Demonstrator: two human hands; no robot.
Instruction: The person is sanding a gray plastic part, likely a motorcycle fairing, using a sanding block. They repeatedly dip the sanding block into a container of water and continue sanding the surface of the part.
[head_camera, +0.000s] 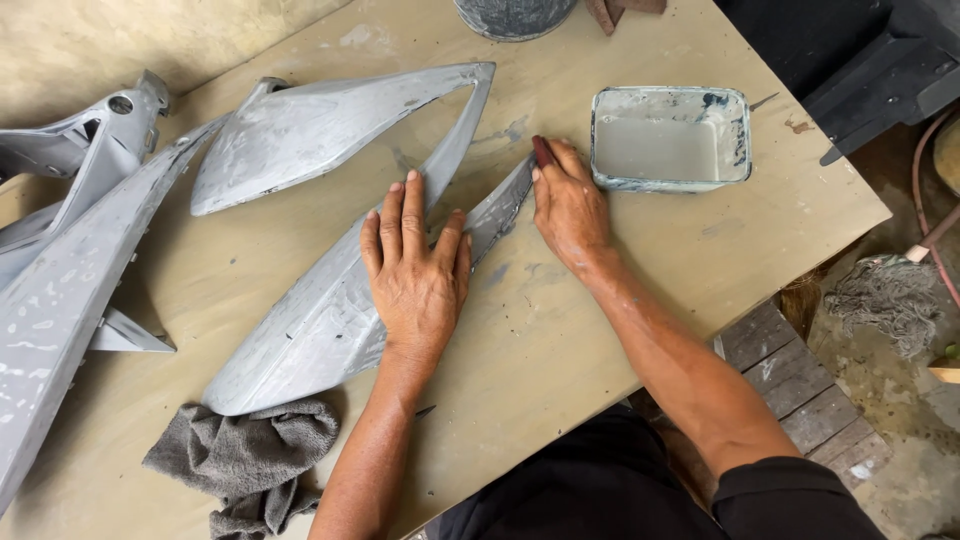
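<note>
Cloth first: a grey rag (245, 458) lies bunched at the near edge of the tabletop (560, 340), touching the blunt near end of the grey panel (300, 340) I am working on. That long, pointed body panel runs diagonally away from me, and my left hand (415, 270) lies flat on its middle with the fingers spread apart, pressing down rather than gripping anything. My right hand (570, 205) is at the narrow far tip, fingers drawn together and pinched on a small dark red sanding block (542, 151), of which only the end shows. As I judge it, the weak point is that thin tip: it has little support under it, so too much pressure could flex or crack it, or the block could slip off the edge and scuff the tabletop. If my left palm slides on the slick grey surface, the whole panel could pivot and knock the second, wing-shaped panel (320, 130) lying just beyond it. Just right of my right hand sits a rectangular tub of cloudy liquid (670, 138), near enough that a wide stroke or my wrist could bump it and spill. Farther left, more grey panels (70, 250) lie close together, and a round bucket (515, 15) stands at the far edge.
</note>
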